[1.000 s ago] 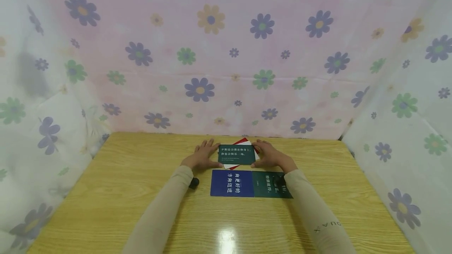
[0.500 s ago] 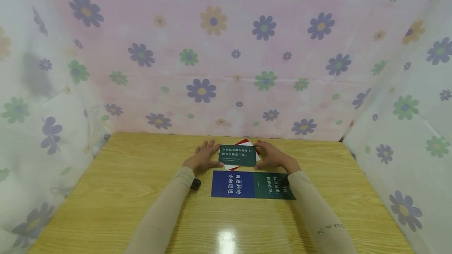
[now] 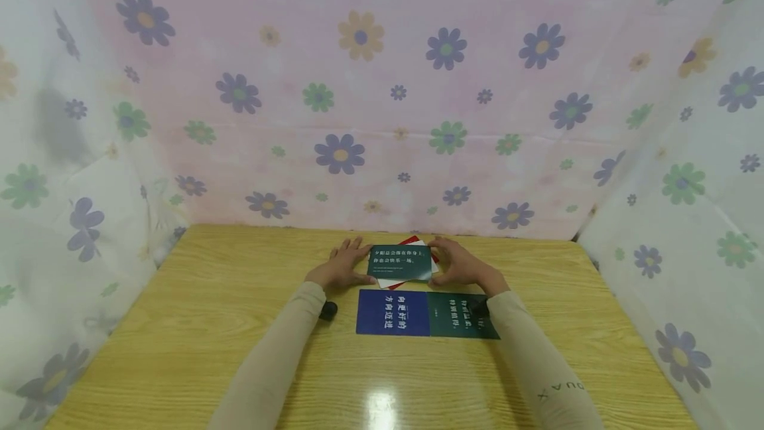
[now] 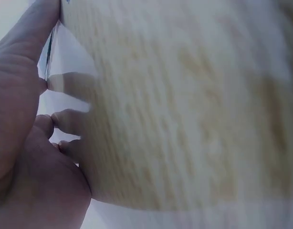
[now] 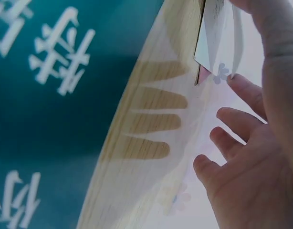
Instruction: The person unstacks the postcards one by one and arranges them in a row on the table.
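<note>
In the head view a dark green card (image 3: 400, 263) with white lettering is held level between two hands. The left hand (image 3: 343, 267) grips its left end, thumb at the near corner and other fingers spread toward the back. At its right end the right hand (image 3: 458, 264) grips it the same way. A white card (image 3: 390, 283) and a red card (image 3: 409, 240) lie askew beneath, mostly hidden. The left wrist view shows the thumb (image 4: 32, 33) at a thin card edge; in the right wrist view several fingertips (image 5: 204, 164) extend past the cards' edge.
Nearer the person, a blue card (image 3: 392, 312) and another green card (image 3: 449, 314) lie side by side on the wooden table (image 3: 209, 324); the right forearm (image 3: 531, 357) covers the latter's right end. A flowered cloth (image 3: 388, 105) rises behind the table and along both sides.
</note>
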Demonstrator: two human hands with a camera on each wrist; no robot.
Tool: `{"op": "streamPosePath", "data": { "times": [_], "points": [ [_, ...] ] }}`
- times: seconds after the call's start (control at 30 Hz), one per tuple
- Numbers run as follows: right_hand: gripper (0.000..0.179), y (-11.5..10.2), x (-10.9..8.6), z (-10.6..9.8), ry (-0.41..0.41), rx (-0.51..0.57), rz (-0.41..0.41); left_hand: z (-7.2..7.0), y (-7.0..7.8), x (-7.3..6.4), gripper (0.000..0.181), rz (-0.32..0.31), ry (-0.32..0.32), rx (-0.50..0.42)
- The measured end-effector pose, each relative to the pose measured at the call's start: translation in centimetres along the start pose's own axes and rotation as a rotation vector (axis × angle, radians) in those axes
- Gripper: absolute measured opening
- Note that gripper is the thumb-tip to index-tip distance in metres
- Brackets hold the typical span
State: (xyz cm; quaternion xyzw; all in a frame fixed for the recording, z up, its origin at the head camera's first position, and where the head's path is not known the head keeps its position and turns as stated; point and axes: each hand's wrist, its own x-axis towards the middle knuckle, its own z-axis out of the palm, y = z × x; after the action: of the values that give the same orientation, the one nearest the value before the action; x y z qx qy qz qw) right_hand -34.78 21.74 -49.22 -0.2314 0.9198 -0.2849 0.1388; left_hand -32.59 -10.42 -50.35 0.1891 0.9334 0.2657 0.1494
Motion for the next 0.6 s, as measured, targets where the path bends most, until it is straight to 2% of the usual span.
{"op": "streamPosePath", "data": {
  "times": [0.4,0.6],
  "points": [
    [0.089,0.02,-0.43,-0.02,0.066,0.074,-0.063,-0.2,-0.3,0.33,0.096,0.0,-0.027,0.043],
    [0.091,-0.04,-0.79,-0.09,0.087,0.089,-0.085,-0.19,-0.26,0.35,0.098,0.0,-0.028,0.032]
  ]
}}
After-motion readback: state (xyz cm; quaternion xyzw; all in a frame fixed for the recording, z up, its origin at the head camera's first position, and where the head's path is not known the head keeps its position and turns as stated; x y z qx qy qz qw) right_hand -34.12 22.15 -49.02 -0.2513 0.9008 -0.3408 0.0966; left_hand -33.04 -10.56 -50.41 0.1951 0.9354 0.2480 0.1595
